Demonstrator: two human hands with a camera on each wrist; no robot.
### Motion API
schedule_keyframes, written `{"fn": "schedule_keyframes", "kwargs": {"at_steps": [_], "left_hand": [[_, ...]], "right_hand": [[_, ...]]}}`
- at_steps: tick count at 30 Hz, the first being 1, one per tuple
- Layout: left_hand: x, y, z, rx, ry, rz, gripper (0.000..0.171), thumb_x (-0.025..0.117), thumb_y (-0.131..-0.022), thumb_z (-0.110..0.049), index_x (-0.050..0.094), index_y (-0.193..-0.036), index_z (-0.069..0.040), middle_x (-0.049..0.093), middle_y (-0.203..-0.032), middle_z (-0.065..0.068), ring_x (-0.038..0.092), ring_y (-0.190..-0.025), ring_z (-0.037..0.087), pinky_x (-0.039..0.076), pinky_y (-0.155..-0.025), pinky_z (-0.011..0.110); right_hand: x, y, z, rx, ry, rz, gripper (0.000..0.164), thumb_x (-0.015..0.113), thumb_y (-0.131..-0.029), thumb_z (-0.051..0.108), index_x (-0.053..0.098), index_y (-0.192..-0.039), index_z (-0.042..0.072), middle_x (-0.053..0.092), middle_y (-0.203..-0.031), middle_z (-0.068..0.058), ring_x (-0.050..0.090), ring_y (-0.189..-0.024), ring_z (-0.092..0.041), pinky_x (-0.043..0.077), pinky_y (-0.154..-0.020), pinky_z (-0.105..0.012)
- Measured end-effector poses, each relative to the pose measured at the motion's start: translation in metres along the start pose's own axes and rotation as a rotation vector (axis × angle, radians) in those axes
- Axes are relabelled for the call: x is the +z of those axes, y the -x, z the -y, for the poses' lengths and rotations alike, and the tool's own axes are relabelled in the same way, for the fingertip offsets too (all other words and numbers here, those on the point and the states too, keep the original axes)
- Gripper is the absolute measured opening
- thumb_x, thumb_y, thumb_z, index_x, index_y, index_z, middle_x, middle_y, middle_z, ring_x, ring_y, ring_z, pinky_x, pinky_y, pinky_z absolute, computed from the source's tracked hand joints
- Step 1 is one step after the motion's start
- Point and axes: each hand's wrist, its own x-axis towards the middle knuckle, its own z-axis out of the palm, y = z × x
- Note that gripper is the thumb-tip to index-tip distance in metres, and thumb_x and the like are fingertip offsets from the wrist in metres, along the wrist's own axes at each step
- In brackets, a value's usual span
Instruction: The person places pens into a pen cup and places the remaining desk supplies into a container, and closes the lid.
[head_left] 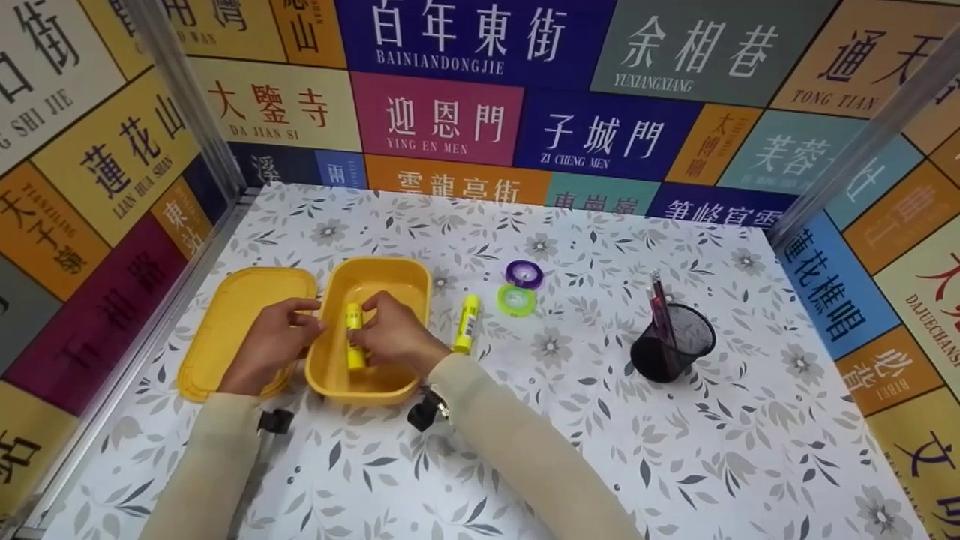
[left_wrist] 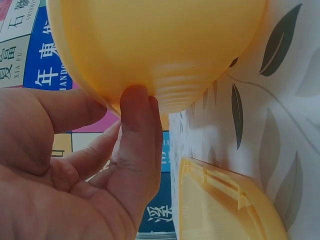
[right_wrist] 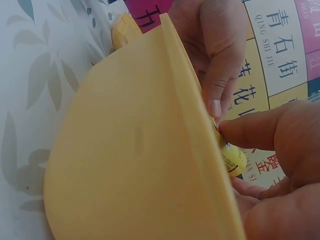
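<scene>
A yellow glue stick [head_left: 354, 352] is upright-looking from above, over the inside of a yellow plastic box [head_left: 322, 371]. My right hand [head_left: 397, 334] pinches the glue stick between thumb and fingers; the right wrist view shows part of the glue stick [right_wrist: 234, 159] past the box's wall [right_wrist: 125, 140]. With thumb and fingers, my left hand [head_left: 276, 341] grips the box's left rim. In the left wrist view these fingers [left_wrist: 135, 115] lie against the box's outer wall [left_wrist: 165, 45]. The yellow lid [head_left: 229, 322] lies left of the box, partly behind my left hand.
Right of the box lies a second yellow glue stick [head_left: 466, 324]. Beyond it are a purple tape roll [head_left: 523, 274] and a green tape roll [head_left: 516, 300]. A black mesh pen holder [head_left: 671, 345] with several pencils [head_left: 660, 304] stands farther right. Printed panels [head_left: 442, 116] border the table.
</scene>
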Motion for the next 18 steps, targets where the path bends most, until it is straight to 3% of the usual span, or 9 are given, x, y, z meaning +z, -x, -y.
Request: {"fn": "schedule_keyframes", "kwargs": {"at_steps": [10, 18], "left_hand": [[0.0, 0.0, -0.001, 0.024, -0.003, 0.003, 0.053, 0.062, -0.107, -0.023, 0.048, -0.157, -0.012, 0.061, -0.136, 0.017, 0.065, -0.11, 0.03, 0.062, -0.089, 0.031], [-0.003, 0.001, 0.002, 0.027, 0.004, 0.014, 0.053, 0.061, -0.107, -0.026, 0.048, -0.156, -0.012, 0.061, -0.136, 0.016, 0.066, -0.111, 0.029, 0.062, -0.089, 0.032]], "right_hand": [[0.012, -0.004, -0.005, -0.001, 0.16, -0.065, 0.043, 0.081, -0.094, 0.022, 0.053, -0.126, 0.014, 0.065, -0.1, -0.001, 0.064, -0.085, -0.016, 0.057, -0.077, -0.027], [0.018, -0.005, -0.007, 0.003, 0.212, -0.1, 0.045, 0.081, -0.094, 0.024, 0.053, -0.127, 0.013, 0.065, -0.105, -0.001, 0.063, -0.092, -0.015, 0.056, -0.087, -0.027]]}}
